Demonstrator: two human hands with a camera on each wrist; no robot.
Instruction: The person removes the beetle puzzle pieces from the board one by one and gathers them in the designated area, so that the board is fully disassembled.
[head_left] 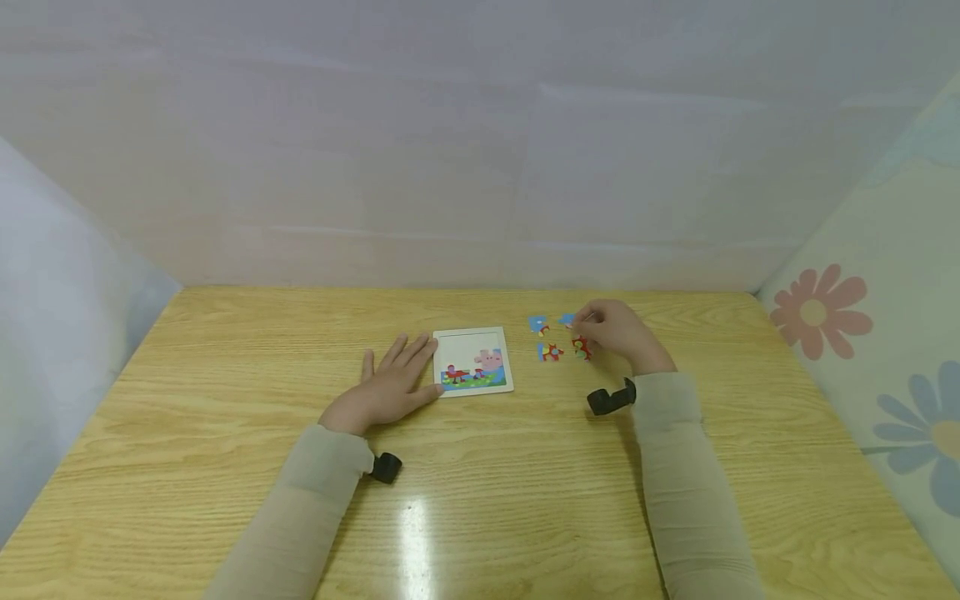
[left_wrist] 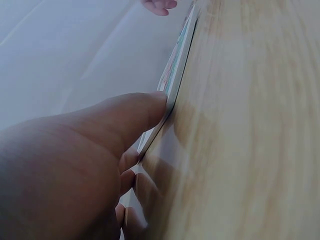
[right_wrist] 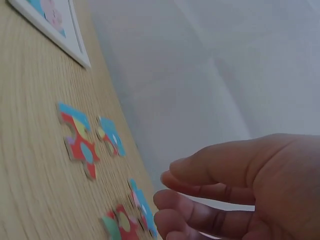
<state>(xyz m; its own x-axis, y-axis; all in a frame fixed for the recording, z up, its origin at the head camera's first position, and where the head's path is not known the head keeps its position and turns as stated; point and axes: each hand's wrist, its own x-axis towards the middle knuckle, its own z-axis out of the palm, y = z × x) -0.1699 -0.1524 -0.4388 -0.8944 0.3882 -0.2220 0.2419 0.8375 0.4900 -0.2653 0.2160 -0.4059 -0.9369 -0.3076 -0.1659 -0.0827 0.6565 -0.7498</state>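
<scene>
A white-framed jigsaw tray [head_left: 457,348] lies flat on the table, its lower part and right side filled with a pink pig's head, red shapes and green ground. My left hand [head_left: 386,396] is spread beside it, thumb and fingertips touching its left edge. Several loose jigsaw pieces lie right of the tray, among them a blue-and-red piece [right_wrist: 111,136] and a red-and-yellow piece [head_left: 551,353]. Over the far-right blue piece [right_wrist: 143,207] hovers my right hand [head_left: 618,329], fingers bent and thumb near the index finger. No piece shows between those fingertips.
The wooden table [head_left: 480,517] ends at a pale wall covering [head_left: 450,167] behind the tray. On the right, a side wall carries a painted red flower [head_left: 813,312] and a blue one. Each wrist wears a black camera mount [head_left: 386,468].
</scene>
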